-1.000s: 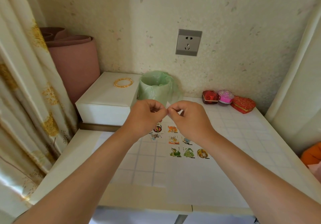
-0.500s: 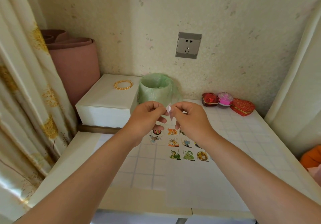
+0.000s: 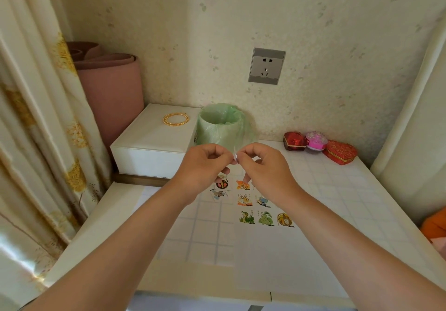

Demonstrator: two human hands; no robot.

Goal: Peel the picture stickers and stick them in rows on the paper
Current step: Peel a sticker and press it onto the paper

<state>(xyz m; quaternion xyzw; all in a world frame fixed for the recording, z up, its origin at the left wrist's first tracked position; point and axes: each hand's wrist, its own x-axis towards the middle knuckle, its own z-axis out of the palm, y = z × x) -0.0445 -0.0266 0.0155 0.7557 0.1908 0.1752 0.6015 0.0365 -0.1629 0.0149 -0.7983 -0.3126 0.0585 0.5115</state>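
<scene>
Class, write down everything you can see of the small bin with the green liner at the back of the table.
The bin is small, round and upright, open at the top. A thin, translucent pale green plastic bag lines it and folds down over the rim, crinkled, hiding its walls. It stands at the back of the table, near the wall, beside the white box; whether they touch is unclear. The left hand and right hand, in front, hide its base.

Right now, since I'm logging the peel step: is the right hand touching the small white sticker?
Touching. The head view shows the right hand pinching the white sticker between thumb and forefinger, while the left hand pinches its other edge.
</scene>
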